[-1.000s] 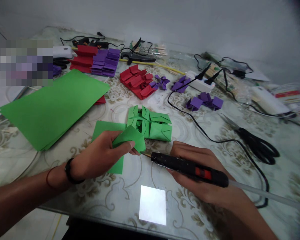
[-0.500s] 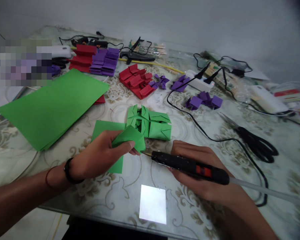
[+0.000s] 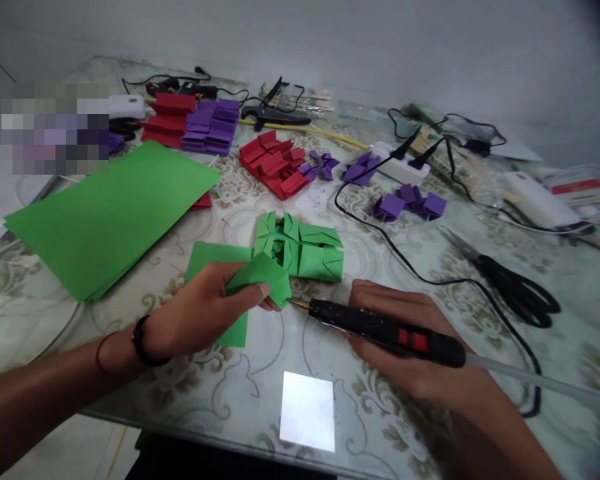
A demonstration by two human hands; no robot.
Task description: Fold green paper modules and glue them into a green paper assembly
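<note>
Paper (image 3: 263, 275), green and folded, is pinched in the nearly closed left hand (image 3: 200, 313) above the surface (image 3: 200, 400) in the head view, while the right hand (image 3: 423, 383) wraps round a glue gun (image 3: 380, 327), nozzle (image 3: 301, 304) right by the paper's corner: gluing looks to be the step, the next move calling for a steady nozzle. Room opens toward the near edge; folded green blocks (image 3: 321, 265) sit just beyond, scissors (image 3: 515, 287) and cord (image 3: 433, 283) rightward.

Table (image 3: 230, 393), floral-patterned, glossy. Left: stacked green paper sheets (image 3: 115, 213). Centre: folded green paper units (image 3: 321, 261); near them, smaller green sheet (image 3: 236, 330), partly hidden. Beyond: folded red paper unit (image 3: 275, 167), folded purple pieces (image 3: 393, 207). Right: black-handled scissors (image 3: 517, 290), black cord (image 3: 435, 283). Rear: white power strip (image 3: 393, 169), yellow cord (image 3: 337, 137).
</note>
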